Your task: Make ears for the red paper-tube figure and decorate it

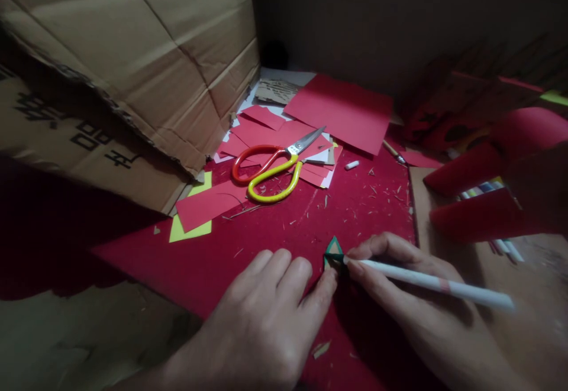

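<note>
A small cardboard cutout (334,246) with a pointed top and green-coloured edges lies on the red table surface. With its fingers curled, my left hand (270,308) pins the cutout's lower part down under the thumb, which hides some of it. My right hand (412,296) is closed around a white marker (426,280) in a writing grip. The marker's dark green tip touches the cutout, just above my left thumb. Beyond both hands lie scissors (277,169) with one red and one yellow handle, resting on red paper pieces (261,148).
A large cardboard box (177,54) stands at the left. Red paper sheets (341,113) lie at the back, with a white cap (352,165) nearby. Red paper tubes (470,213) and several markers (510,249) sit on cardboard at the right. Shavings dot the red table (293,231).
</note>
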A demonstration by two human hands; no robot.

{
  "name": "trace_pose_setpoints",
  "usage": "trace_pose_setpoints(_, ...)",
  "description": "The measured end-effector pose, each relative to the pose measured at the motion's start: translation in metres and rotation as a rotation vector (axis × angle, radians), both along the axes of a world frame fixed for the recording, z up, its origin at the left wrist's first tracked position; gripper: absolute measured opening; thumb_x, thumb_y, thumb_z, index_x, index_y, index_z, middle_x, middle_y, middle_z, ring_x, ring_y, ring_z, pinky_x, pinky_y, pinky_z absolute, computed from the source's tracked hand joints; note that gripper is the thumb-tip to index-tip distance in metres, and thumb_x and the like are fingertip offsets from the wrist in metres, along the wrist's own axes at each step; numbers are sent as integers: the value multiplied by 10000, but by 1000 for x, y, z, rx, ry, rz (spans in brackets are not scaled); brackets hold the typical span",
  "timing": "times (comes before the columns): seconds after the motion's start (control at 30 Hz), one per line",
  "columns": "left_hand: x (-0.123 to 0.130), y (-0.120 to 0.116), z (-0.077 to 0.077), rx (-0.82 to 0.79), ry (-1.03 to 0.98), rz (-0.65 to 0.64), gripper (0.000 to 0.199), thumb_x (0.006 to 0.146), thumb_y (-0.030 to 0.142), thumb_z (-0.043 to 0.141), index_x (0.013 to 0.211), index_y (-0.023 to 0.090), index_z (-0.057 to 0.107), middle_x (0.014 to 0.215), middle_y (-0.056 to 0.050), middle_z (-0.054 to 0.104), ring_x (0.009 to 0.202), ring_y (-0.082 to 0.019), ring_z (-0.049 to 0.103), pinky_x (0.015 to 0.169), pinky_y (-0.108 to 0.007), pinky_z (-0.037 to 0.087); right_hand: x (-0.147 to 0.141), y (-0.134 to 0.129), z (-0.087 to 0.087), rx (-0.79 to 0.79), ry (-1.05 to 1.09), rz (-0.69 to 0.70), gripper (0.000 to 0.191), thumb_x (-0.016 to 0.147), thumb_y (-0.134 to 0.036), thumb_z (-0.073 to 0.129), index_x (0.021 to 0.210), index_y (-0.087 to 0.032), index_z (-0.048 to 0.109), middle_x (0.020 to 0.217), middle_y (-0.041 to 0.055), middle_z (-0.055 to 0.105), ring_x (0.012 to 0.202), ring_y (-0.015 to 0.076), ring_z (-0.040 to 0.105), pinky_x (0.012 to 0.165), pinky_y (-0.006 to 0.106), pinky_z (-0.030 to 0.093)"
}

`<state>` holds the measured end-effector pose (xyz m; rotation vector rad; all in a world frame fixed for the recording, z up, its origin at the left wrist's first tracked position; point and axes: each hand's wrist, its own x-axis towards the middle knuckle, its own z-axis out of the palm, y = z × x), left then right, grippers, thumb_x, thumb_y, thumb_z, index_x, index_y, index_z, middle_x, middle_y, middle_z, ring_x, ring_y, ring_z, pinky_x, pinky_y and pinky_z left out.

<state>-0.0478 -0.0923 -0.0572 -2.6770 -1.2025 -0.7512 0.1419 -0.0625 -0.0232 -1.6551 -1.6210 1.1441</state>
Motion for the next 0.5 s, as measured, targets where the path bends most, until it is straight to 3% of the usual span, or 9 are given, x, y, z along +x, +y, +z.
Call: trace_pose_setpoints(0.5,1,1,-1,19,1,13,353,897,103,338,1139,109,596,739,-52,473,679,-174,409,626,-324,356,-3,-1,6,-90,-7,-19,160,727,-372,660,685,-221,628,548,-22,618,474,115,526,410,177,357)
